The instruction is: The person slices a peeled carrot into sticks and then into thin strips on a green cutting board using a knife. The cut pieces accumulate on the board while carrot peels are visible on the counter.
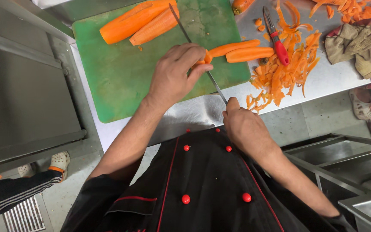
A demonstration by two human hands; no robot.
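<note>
My left hand (174,75) presses down on a peeled carrot (237,50) that lies split lengthwise on the green cutting board (121,77). My right hand (243,124) grips the handle of a long knife (194,49), whose thin blade runs up under my left fingers and across the board. Two larger peeled carrots (140,21) lie at the board's far side.
A red-handled peeler (275,36) lies on a heap of carrot peelings (284,68) on the steel counter (323,81). A crumpled cloth (359,45) sits at the right. Another person's feet (366,111) stand at the right, one shoe (59,162) at the left.
</note>
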